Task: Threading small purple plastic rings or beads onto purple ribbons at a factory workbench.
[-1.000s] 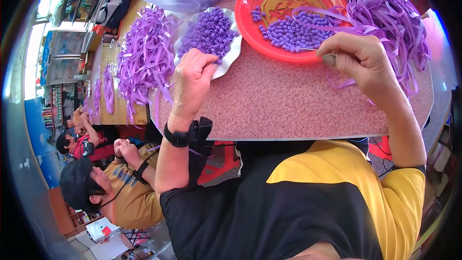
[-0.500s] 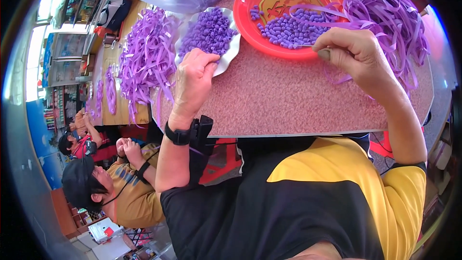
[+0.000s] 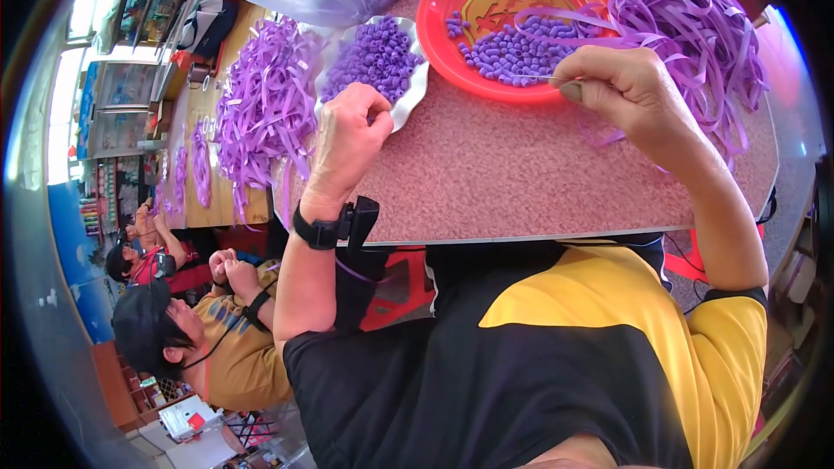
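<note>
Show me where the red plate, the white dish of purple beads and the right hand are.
red plate (image 3: 434, 30), head view, bare left rim.
white dish (image 3: 408, 104), head view, wavy right edge.
right hand (image 3: 621, 87), head view, back of hand.

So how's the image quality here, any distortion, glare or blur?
Head view: strong fisheye, the table edge bows and the corners go black; windows at upper left are blown out; the right hand and red plate stay sharp, with soft shadows under the left hand.

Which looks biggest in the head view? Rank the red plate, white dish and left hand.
1. Red plate
2. White dish and left hand look alike; the hand is nearer the camera, so unsure.
</note>
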{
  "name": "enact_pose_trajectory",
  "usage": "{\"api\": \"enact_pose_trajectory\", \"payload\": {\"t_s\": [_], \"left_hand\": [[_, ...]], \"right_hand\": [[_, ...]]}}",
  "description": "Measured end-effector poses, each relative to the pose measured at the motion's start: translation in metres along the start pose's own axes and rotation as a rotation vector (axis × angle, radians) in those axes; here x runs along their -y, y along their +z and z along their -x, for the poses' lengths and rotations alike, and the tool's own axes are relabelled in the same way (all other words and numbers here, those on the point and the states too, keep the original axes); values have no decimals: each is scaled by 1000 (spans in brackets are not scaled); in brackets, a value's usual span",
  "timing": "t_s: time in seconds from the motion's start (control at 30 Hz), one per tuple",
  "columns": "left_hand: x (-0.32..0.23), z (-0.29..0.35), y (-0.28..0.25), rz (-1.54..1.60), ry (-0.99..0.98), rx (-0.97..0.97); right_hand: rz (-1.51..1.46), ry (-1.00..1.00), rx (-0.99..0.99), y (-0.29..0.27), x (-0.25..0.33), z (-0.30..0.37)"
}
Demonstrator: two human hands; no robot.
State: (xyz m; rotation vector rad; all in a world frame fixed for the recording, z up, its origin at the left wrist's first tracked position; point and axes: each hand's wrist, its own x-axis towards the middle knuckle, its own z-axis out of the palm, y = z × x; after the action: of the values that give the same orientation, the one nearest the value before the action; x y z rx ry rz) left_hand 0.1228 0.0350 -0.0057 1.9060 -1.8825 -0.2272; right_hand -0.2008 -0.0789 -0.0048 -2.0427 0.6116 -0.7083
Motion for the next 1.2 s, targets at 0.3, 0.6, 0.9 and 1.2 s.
{"api": "enact_pose_trajectory", "payload": {"t_s": [0.3, 0.6, 0.9, 1.2], "left_hand": [[1, -3, 1, -13, 110, 0], [4, -6, -1, 1, -43, 50], [-12, -1, -4, 53, -5, 70], [-3, -3, -1, -56, 51, 66]], "right_hand": [[49, 22, 36, 0, -1, 0], [64, 29, 49, -1, 1, 1], [71, 13, 55, -1, 3, 3], [69, -7, 16, 0, 3, 0]]}}
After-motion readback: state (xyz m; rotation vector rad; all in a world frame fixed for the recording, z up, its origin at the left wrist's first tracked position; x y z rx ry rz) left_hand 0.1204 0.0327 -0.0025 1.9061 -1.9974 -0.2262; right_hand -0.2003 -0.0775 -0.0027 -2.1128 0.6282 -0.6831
